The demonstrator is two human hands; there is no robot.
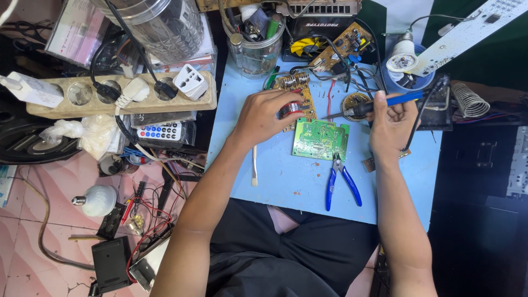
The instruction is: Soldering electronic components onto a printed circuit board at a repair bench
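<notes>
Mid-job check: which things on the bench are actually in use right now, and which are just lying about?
In use:
right hand gripping the soldering iron
left hand on the brown circuit board

Lying about:
green circuit board
blue-handled cutters
power strip
remote control
loose bulb

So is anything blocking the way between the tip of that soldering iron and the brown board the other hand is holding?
Nothing visible. The blue-handled soldering iron in the right hand points across bare blue table toward the brown circuit board under the left hand.
</notes>
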